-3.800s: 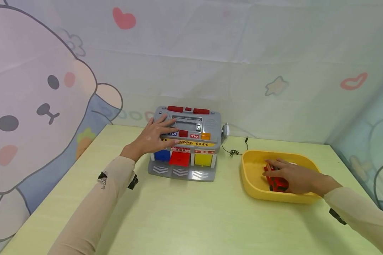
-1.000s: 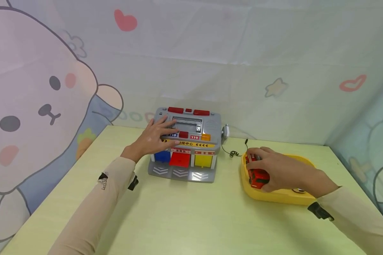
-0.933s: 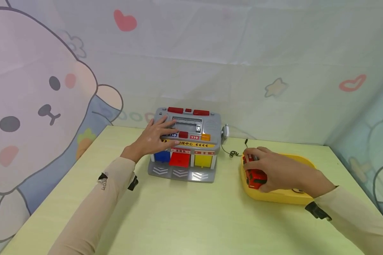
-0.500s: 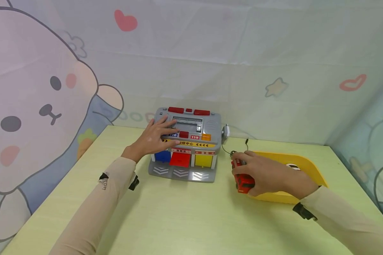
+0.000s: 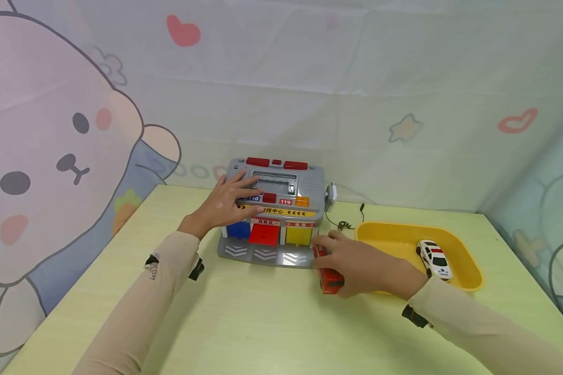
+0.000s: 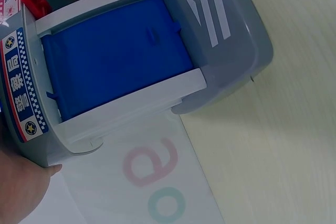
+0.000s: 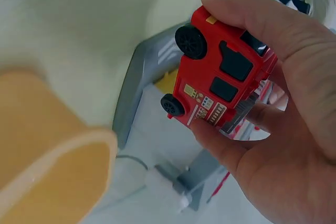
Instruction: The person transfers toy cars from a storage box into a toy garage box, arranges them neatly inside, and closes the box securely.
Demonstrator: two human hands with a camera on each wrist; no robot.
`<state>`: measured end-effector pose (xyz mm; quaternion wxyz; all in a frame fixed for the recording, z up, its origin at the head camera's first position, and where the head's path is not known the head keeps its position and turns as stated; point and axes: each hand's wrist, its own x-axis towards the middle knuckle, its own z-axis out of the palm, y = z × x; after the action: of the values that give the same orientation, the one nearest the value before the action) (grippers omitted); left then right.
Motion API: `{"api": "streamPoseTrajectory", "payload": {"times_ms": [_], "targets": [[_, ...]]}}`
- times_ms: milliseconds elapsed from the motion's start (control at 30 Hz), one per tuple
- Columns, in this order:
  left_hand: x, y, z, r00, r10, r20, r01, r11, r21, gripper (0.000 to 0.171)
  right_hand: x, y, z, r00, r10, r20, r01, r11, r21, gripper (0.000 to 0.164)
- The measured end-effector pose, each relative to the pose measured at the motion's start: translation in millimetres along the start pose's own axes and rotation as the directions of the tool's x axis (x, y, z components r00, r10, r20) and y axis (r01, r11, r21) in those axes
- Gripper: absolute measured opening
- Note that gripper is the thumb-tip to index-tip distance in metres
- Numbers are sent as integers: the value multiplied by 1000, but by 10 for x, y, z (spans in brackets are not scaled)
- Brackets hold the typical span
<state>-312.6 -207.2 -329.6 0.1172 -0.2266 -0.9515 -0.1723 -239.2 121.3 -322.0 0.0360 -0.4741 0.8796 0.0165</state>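
A grey toy garage [image 5: 311, 182] with blue, red and yellow doors stands near the back of the table. My left hand [image 5: 227, 202] lies on its roof, fingers spread and straight. The red door [image 5: 264, 235] is swung up, while the blue door [image 6: 115, 56] and yellow door [image 5: 298, 235] are down. My right hand [image 5: 361, 264] grips a red toy fire truck [image 7: 226, 66] by its ends between thumb and fingers, at the front right corner of the garage. Black wheels and dark windows show on the truck's side in the right wrist view.
A yellow tray [image 5: 380, 230] stands to the right, with a white toy police car [image 5: 434, 259] in it. A thin black cable [image 5: 343, 225] lies between tray and garage. A printed cloth [image 5: 281, 78] hangs behind the table.
My right hand has taken the red fire truck out of the yellow tray and carried it left toward the garage. The police car has come into full view. My left hand stays put.
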Motion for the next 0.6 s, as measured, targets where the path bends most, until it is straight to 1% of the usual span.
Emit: {"api": "streamPoseTrajectory", "payload": {"times_ms": [133,333,467,600], "targets": [[6,-9,3,1000,-3,1,3,1000,-2,56,142,-85,53,1000,-13,17,13,1000,7,52],[-2,-14,-2,1000,2,-9,-2,1000,-10,56,333,-183,85,999,-46,24,46,999,-2,47],[-7,-17,5,1000,8,-18,-8,1000,-7,56,420,-234,121,998,-56,35,57,998,-12,47],[-8,-20,0,1000,13,-16,-13,1000,-1,56,476,-259,150,998,-45,49,45,999,-9,48]]}}
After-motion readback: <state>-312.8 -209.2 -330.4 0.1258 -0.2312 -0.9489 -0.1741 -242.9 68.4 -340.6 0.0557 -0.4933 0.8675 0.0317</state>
